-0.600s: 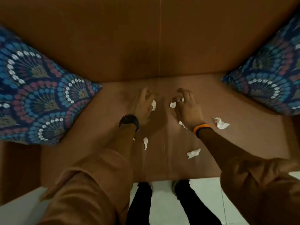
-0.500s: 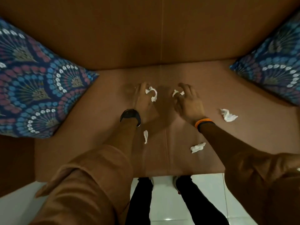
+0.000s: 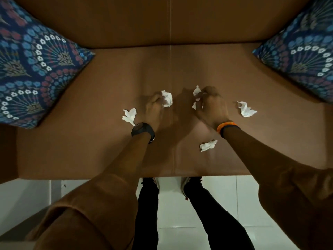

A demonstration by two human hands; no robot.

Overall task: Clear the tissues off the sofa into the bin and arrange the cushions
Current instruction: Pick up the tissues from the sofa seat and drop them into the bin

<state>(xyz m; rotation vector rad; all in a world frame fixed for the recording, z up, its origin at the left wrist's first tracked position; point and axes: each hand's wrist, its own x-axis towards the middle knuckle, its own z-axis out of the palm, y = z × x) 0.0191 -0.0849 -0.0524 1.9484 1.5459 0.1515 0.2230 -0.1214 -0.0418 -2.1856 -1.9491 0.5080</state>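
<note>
Both my hands rest on the brown sofa seat (image 3: 100, 141). My left hand (image 3: 153, 109), with a black watch, is closed on a crumpled white tissue (image 3: 167, 98). My right hand (image 3: 210, 105), with an orange band, grips white tissue scraps (image 3: 196, 92). Loose tissues lie on the seat: one (image 3: 129, 114) just left of my left wrist, one (image 3: 245, 109) right of my right hand, one (image 3: 207, 145) below my right wrist. A blue patterned cushion (image 3: 34, 73) lies at the left, another (image 3: 302, 53) at the right. No bin is in view.
The sofa backrest (image 3: 162, 20) rises behind the seat. White floor tiles (image 3: 180, 213) run along the sofa's front edge, where my black-trousered legs (image 3: 147, 204) stand. A sofa arm (image 3: 7, 152) shows at the far left.
Both hands have closed on tissues and drawn back toward the seat's front. The view has shifted, so more floor shows. A tissue by my left wrist now shows to its left.
</note>
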